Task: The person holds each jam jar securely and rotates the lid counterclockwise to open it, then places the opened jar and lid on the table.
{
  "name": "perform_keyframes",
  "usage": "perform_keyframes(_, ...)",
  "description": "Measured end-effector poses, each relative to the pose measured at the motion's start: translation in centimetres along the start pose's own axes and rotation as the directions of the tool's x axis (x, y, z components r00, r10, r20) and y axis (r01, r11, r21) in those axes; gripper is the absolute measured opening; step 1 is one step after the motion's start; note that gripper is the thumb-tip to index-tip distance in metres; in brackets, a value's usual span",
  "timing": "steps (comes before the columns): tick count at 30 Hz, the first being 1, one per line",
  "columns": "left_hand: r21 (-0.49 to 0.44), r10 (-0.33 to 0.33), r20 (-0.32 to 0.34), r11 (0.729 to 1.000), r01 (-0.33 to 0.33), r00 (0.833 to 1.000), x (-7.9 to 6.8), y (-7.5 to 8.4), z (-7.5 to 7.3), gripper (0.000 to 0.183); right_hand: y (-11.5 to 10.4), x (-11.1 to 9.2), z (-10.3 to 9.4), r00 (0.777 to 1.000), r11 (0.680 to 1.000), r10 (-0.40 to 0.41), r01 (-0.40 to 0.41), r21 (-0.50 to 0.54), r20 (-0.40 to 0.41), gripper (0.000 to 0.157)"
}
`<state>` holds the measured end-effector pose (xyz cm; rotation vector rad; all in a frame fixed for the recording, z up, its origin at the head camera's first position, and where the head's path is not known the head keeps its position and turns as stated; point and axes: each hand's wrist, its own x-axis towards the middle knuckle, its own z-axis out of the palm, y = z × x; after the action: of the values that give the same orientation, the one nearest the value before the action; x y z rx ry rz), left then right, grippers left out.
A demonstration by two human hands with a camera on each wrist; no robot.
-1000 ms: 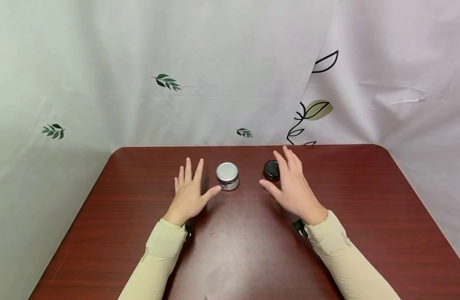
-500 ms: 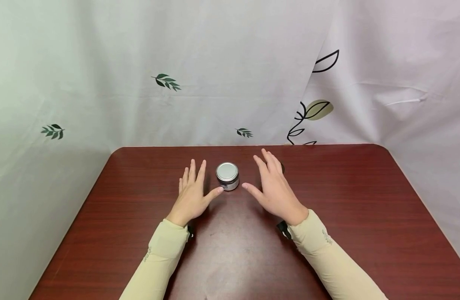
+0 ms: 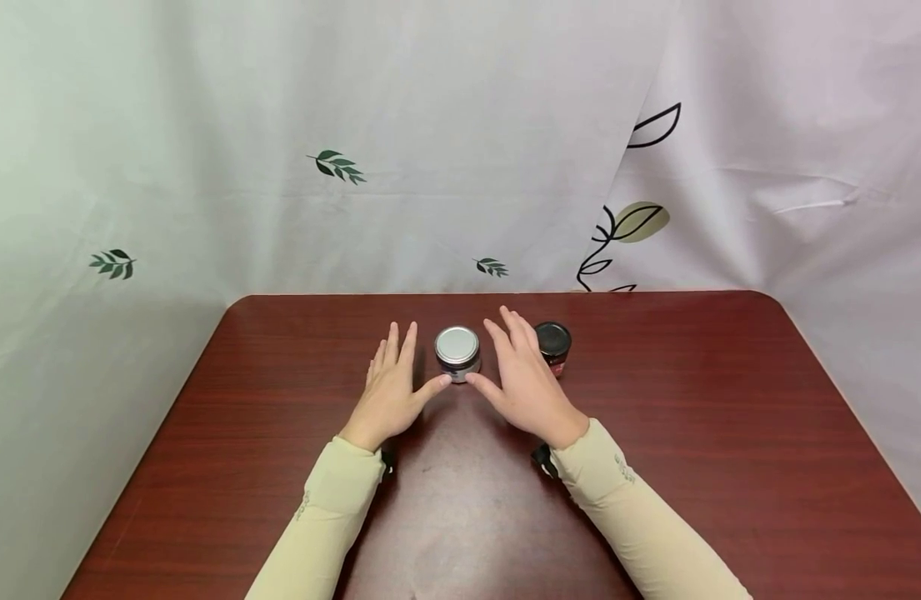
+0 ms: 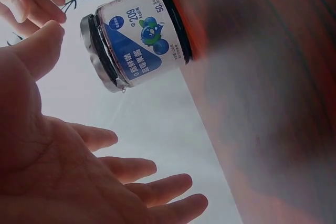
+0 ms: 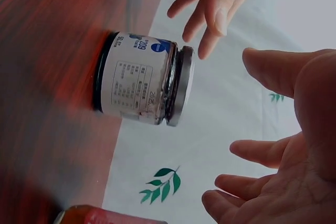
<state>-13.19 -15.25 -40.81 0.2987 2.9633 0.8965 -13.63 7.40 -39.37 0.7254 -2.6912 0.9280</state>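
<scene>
A jam jar (image 3: pixel 457 346) with a silver lid stands upright near the table's far edge. Blueberries are printed on its white and blue label (image 4: pixel 149 35) in the left wrist view. My left hand (image 3: pixel 388 396) is on the jar's left with fingers spread and straight. On the right, my right hand (image 3: pixel 531 387) stretches out likewise, palm toward the jar. Both thumb tips are close to the jar's near side, and neither hand grips it. A second jar (image 3: pixel 553 340), black-lidded with a red label, is partly hidden behind my right hand.
Under the jars lies a dark red-brown wooden table (image 3: pixel 460 517) with rounded far corners. A pale curtain (image 3: pixel 430 125) with leaf prints hangs behind it and along the sides.
My right hand has moved left, away from the black-lidded jar and up to the silver-lidded one. My left hand has shifted slightly right. Both jars stay in place.
</scene>
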Motion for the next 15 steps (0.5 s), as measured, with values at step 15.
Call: perform_keyframes(15,-0.010,-0.001,0.054,1.000,0.002,0.999,0.7,0.4,0.2,0.098,-0.7,1.5,1.5,0.998,0.995,0.048,-0.051,0.081,0.035,0.072)
